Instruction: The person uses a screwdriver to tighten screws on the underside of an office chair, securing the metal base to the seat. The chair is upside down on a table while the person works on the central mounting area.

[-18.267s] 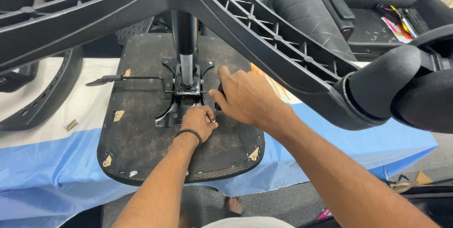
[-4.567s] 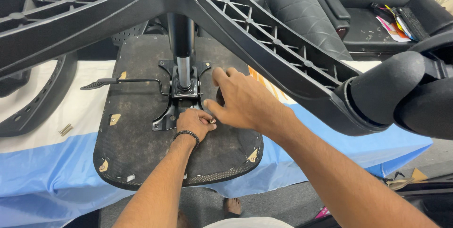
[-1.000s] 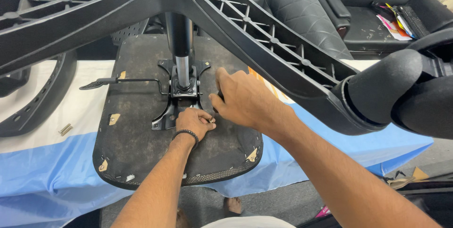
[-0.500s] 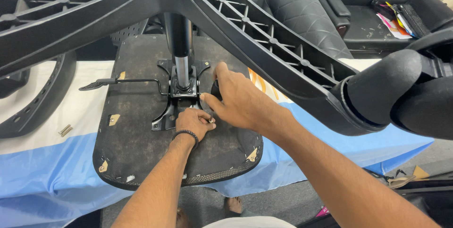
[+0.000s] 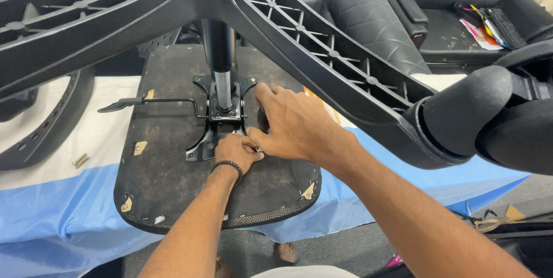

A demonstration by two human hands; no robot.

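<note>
Both hands meet on the metal bracket (image 5: 222, 118) under the upturned chair seat (image 5: 167, 180), left hand (image 5: 233, 151) curled shut and right hand (image 5: 291, 122) pinching a tiny bolt (image 5: 258, 149) right between them, with the gas post (image 5: 220, 65) just beyond, the lever (image 5: 147, 102) off left and the star base (image 5: 299, 30) looming above.

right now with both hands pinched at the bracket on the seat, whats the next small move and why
Probably keep turning the small fastener in with the fingertips. The left hand and right hand meet on it at the front of the metal bracket, no tool is in either hand, and the seat lies upside down with the chair base standing overhead.
</note>
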